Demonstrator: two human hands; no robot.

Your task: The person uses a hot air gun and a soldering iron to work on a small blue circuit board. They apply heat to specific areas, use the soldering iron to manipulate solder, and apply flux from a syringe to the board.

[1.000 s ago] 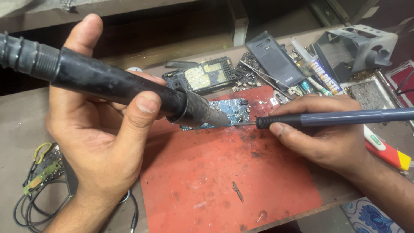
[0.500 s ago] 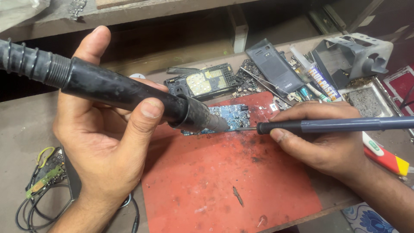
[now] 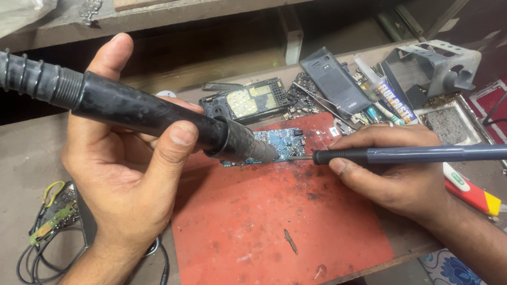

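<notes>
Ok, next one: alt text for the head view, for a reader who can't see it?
A person's left hand aims a black hot-air tool at a small blue circuit board on a red mat, while the right hand holds a slim dark-handled tool to the board's edge. Phone parts litter the bench behind.

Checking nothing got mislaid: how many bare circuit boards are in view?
3: a blue board on the red mat under both tools, one in the opened phone behind it, a green board far left. Clutter may hide more.

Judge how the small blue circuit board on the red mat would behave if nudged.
The small blue circuit board looks thin and flat, so probably light and stiff. It would likely slide on the red mat, not roll. Its tiny components seem fragile.
</notes>
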